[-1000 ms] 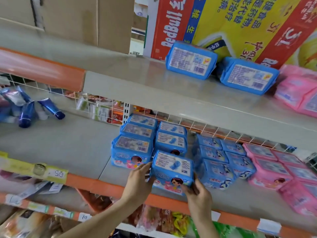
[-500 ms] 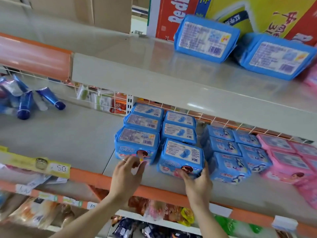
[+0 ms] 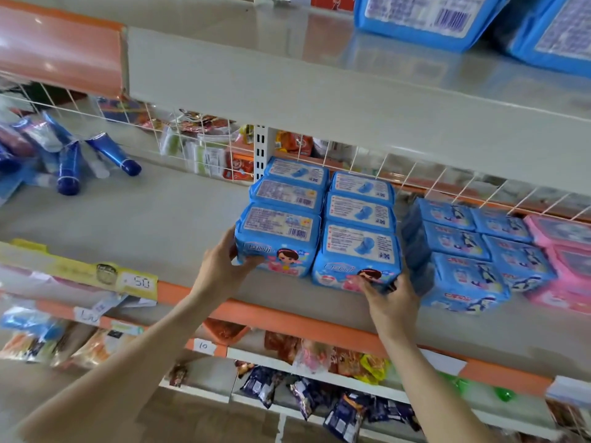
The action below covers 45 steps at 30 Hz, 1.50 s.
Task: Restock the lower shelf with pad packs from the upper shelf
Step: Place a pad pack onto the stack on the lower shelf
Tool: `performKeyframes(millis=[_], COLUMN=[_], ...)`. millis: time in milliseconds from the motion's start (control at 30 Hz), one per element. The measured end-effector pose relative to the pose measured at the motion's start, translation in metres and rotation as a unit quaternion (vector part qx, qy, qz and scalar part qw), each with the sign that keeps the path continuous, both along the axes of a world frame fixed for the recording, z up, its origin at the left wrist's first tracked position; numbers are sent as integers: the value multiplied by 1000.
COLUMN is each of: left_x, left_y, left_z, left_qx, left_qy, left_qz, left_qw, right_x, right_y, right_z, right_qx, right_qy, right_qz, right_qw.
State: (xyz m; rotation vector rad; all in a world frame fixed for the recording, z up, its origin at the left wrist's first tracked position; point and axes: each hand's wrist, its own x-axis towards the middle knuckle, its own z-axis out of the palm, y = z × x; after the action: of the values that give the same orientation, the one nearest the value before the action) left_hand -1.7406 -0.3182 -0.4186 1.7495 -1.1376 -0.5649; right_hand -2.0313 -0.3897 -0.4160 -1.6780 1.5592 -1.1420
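Observation:
Two columns of blue pad packs stand on the lower shelf (image 3: 160, 225). My left hand (image 3: 220, 266) curls around the lower left corner of the left front pack (image 3: 278, 241). The fingers of my right hand (image 3: 390, 302) are on the lower front of the right front pack (image 3: 358, 254), thumb and fingers spread across its bottom right corner. Both packs rest on the shelf, touching each other. On the upper shelf (image 3: 319, 91) lie two larger blue packs, one at the top (image 3: 425, 17) and one at the top right corner (image 3: 556, 33), both partly cut off.
Darker blue packs (image 3: 460, 257) and pink packs (image 3: 566, 251) fill the lower shelf to the right. Blue tubes (image 3: 96, 158) lie at its far left. A wire grid (image 3: 204, 145) backs the shelf. An orange rail with price tags (image 3: 137, 281) edges it. Snack bags (image 3: 319, 394) hang below.
The pack held in both hands has been set down at the front of the right column. My left hand has shifted onto the left front pack. The view has moved closer.

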Motion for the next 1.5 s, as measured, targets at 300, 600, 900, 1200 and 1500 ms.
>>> performKeyframes(millis=[300,600,900,1200,1500], left_x=[15,14,9,4,4], left_y=[-10,-33,-33,-33,-36], left_z=[1,2,-1,-3,-1], left_qx=[13,28,38,25,35], left_qy=[55,65,65,45,20], left_qz=[-45,-60,-48,-38,-37], left_qw=[997,996,996,998,998], right_x=[-9,0,6,11,10], right_y=[-15,-18,-16,-12,-20], right_z=[16,18,12,17,7], right_qx=[72,22,28,33,-20], right_qy=[-76,-131,-136,-160,-84], right_qz=[105,160,144,142,120], right_qw=[989,978,980,976,989])
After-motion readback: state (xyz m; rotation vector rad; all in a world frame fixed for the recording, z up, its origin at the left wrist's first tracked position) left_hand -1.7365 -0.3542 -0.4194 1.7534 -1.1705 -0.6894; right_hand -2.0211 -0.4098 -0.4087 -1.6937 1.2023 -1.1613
